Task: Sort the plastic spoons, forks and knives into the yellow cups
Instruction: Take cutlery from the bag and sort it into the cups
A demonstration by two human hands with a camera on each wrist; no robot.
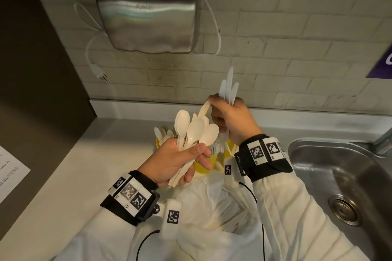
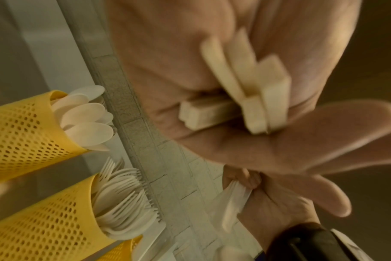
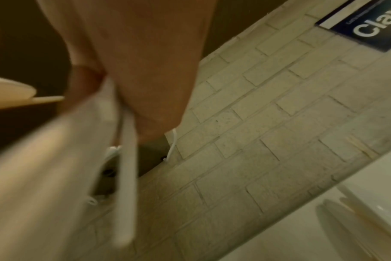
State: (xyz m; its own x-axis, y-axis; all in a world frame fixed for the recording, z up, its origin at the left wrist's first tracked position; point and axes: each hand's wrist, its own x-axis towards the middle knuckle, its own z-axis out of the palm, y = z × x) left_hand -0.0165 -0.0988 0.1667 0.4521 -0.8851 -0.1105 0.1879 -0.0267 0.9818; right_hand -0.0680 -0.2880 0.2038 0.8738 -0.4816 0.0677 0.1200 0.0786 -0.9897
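My left hand [image 1: 180, 161] grips a bunch of cream plastic spoons [image 1: 191, 131], bowls up, above the counter; their handle ends [image 2: 246, 88] show in its palm [image 2: 223, 150]. My right hand [image 1: 229, 121] holds several white knives [image 1: 229, 85] pointing up and pinches one cream handle [image 1: 204, 109] from the left hand's bunch. In the right wrist view the knife handles [image 3: 127, 176] are blurred. Behind the hands stand the yellow perforated cups: one with spoons [image 2: 22, 123], one with forks [image 2: 45, 220], and a third [image 2: 123, 250] mostly hidden.
A white plastic bag [image 1: 212, 207] lies on the counter below my hands. A steel sink [image 1: 350, 176] is at the right. A hand dryer [image 1: 146, 17] with a dangling plug [image 1: 99, 72] hangs on the brick wall. A paper sheet [image 1: 10, 174] lies at the left.
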